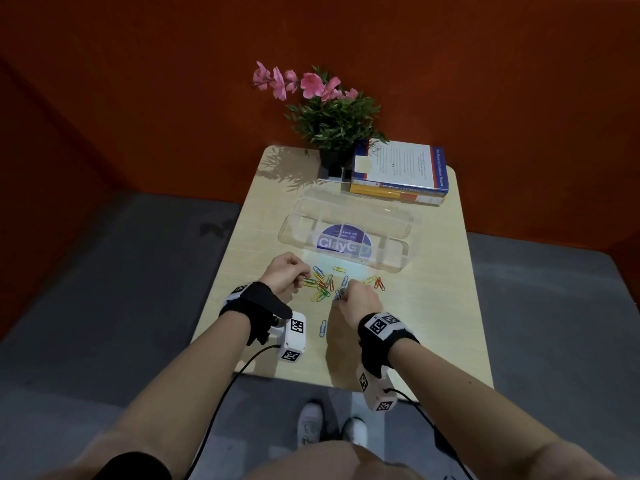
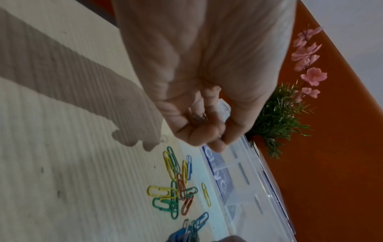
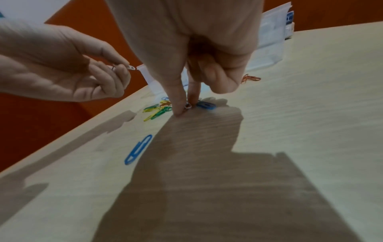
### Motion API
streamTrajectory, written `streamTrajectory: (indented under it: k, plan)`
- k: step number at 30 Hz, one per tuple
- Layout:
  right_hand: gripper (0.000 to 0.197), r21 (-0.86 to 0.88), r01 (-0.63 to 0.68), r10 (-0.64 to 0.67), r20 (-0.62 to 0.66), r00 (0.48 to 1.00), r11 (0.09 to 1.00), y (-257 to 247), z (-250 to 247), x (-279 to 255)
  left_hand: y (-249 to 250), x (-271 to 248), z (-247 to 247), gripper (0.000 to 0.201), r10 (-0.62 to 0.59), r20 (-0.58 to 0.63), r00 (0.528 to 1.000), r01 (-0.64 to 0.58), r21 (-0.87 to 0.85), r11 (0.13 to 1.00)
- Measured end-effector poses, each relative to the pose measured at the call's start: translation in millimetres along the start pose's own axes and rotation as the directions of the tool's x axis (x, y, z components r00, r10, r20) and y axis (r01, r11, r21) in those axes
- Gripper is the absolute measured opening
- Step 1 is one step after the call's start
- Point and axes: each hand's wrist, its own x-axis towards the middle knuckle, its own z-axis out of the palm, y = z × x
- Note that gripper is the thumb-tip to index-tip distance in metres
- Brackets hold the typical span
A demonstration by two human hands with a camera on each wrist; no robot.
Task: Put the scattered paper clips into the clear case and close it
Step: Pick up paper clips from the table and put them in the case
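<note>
- The left hand [image 1: 285,274] hovers just above the table [image 1: 440,306], thumb and fingers curled in a pinch on a silver clip [image 3: 130,67].
- The right hand [image 1: 358,301] reaches down, thumb and forefinger pinching a clip [image 3: 188,106] that lies on the tabletop.
- The paper clips [image 1: 323,284] lie scattered between both hands, just in front of the clear case [image 1: 349,233], which stands open.
- 1 blue clip [image 1: 323,328] lies apart, nearer the front edge.
- Books [image 1: 401,176] and a plant [image 1: 334,116] crowd the far edge.
</note>
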Motion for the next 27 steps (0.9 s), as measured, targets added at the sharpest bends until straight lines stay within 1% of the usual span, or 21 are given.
streamTrajectory:
  k: [4, 7, 9, 10, 12, 14, 15, 16, 18, 20, 22, 24, 26, 27]
  plan:
    - [0.022, -0.064, 0.012, -0.012, 0.006, 1.000, 0.998, -1.8, 0.1, 4.8, -3.0, -5.5, -0.7, 0.025, -0.034, 0.043, 0.998, 0.035, -0.019, 0.999]
    - [0.026, -0.107, 0.054, -0.051, 0.036, 0.998, 0.993, -0.7, -2.3, 5.3, -3.6, -4.3, 0.1, 0.023, -0.036, 0.052, 0.998, 0.038, -0.036, 0.999]
    - [0.027, -0.097, 0.086, -0.079, 0.070, 0.994, 0.992, 4.3, -6.5, 4.9, 0.1, -4.9, 1.3, 0.018, -0.051, 0.053, 0.997, 0.053, -0.037, 0.998]
    - [0.026, -0.070, 0.096, -0.089, 0.089, 0.992, 0.993, 8.2, -9.2, 4.8, 2.9, -5.7, 2.4, 0.015, -0.056, 0.063, 0.996, 0.057, -0.025, 0.998]
    - [0.021, 0.021, 0.072, -0.075, 0.146, 0.986, 0.997, 17.7, -14.7, 4.9, 7.6, -4.4, 6.5, 0.018, -0.053, 0.100, 0.994, 0.052, 0.010, 0.999]
    - [0.011, 0.213, -0.034, -0.010, 0.200, 0.980, 0.977, 27.1, -20.5, 4.5, 12.8, 0.1, 14.0, 0.023, -0.057, 0.146, 0.988, 0.050, 0.049, 0.998]
    - [0.011, 0.341, -0.105, 0.029, 0.221, 0.975, 0.934, 31.0, -23.8, 3.0, 16.6, 2.3, 20.2, 0.022, -0.066, 0.165, 0.984, 0.055, 0.070, 0.996]
    - [0.013, 0.471, -0.171, 0.066, 0.231, 0.971, 0.866, 35.5, -26.6, 1.3, 21.8, 3.7, 28.1, 0.018, -0.083, 0.188, 0.979, 0.068, 0.086, 0.994]
    - [0.012, 0.698, -0.281, 0.135, 0.258, 0.957, 0.658, 44.6, -34.0, -4.1, 34.8, 5.4, 47.0, 0.015, -0.118, 0.226, 0.967, 0.100, 0.089, 0.991]
    - [0.016, 0.821, -0.345, 0.176, 0.297, 0.938, 0.455, 55.3, -42.3, -10.5, 49.6, 6.4, 68.4, 0.020, -0.121, 0.252, 0.960, 0.105, 0.077, 0.991]
    - [0.017, 0.884, -0.352, 0.174, 0.312, 0.934, 0.309, 67.0, -52.7, -14.7, 65.0, 8.1, 89.9, 0.022, -0.107, 0.273, 0.956, 0.091, 0.070, 0.993]
    - [0.018, 0.923, -0.319, 0.197, 0.279, 0.940, 0.214, 77.6, -63.8, -16.3, 79.3, 10.3, 110.2, 0.023, -0.096, 0.271, 0.958, 0.080, 0.069, 0.994]
    - [0.023, 0.943, -0.290, 0.230, 0.250, 0.941, 0.162, 86.8, -74.8, -13.4, 90.3, 17.3, 129.0, 0.019, -0.079, 0.245, 0.966, 0.063, 0.071, 0.996]
    - [0.022, 0.947, -0.282, 0.242, 0.241, 0.940, 0.152, 89.8, -80.9, -11.7, 94.7, 21.1, 137.5, 0.017, -0.077, 0.233, 0.969, 0.062, 0.071, 0.996]
